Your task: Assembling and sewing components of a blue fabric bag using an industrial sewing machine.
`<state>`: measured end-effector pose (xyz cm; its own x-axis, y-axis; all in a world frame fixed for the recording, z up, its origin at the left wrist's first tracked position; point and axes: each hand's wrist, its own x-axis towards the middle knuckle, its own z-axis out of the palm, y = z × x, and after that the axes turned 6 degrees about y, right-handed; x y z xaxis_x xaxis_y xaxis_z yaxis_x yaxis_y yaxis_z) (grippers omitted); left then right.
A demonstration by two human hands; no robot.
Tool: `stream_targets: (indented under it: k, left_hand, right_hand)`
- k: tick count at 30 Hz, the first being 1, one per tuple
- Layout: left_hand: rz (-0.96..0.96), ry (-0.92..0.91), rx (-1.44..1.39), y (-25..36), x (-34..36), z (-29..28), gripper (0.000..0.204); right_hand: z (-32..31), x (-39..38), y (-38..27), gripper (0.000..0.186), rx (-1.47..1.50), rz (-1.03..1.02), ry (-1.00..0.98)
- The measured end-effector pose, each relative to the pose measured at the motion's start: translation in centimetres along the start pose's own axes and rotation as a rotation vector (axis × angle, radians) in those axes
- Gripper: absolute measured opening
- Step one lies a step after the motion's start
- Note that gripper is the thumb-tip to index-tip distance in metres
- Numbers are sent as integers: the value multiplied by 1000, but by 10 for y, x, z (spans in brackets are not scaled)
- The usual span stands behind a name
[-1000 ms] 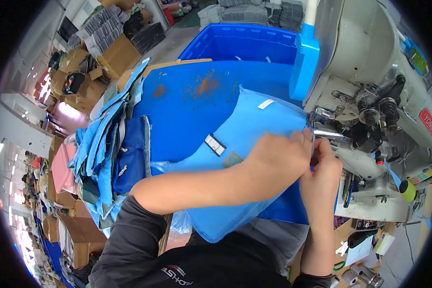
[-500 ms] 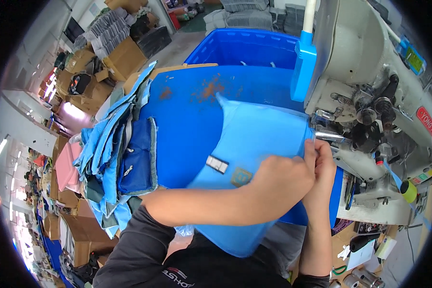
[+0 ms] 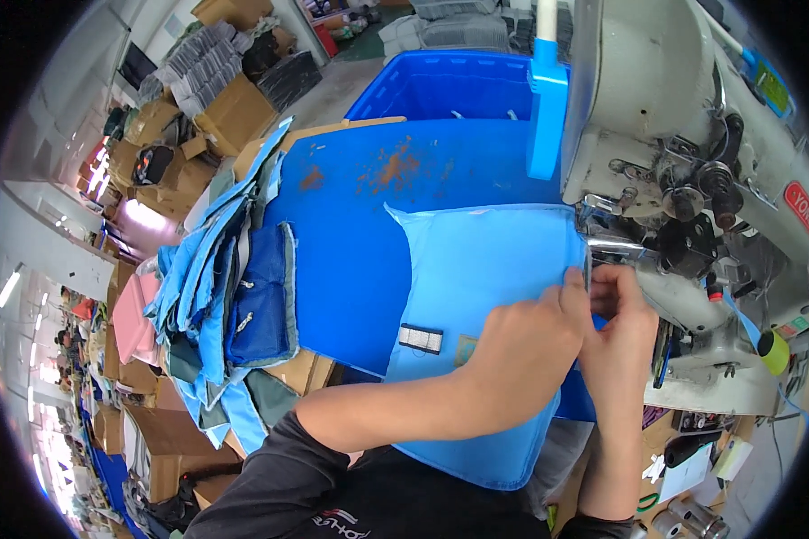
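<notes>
A light blue fabric panel lies across the blue work table, and its near end hangs over my lap. It carries a small black-and-white label and a tan square patch, partly covered by my left arm. My left hand is closed on the panel's right edge, thumb and fingers pressed together. Right beside it, my right hand pinches the same edge with curled fingers. Just beyond my hands, that edge meets the metal guide of a sewing machine. The needle area is hard to make out.
A pile of light blue and grey fabric pieces with a navy zippered piece lies at the table's left. Behind the blue table stands a blue bin. A blue-and-white post rises by the machine. Cardboard boxes stand far left.
The panel has turned slightly: its far left corner has shifted left and down, its near end to the right. My hands have slid a little right along with the edge.
</notes>
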<state>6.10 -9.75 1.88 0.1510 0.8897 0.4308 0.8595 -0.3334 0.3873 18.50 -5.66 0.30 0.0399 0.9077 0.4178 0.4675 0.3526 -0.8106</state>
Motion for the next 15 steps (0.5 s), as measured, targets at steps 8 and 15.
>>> stream_targets:
  k: [8, 15]
  left_hand:
    - [-36, 69, -50, 5, -3, 5, 35]
    - [-66, 49, -198, 4, 10, 7, 32]
  right_hand:
    - [-5, -5, 8, 7, 223, 120, -159]
    - [4, 6, 24, 13, 641, 300, -253]
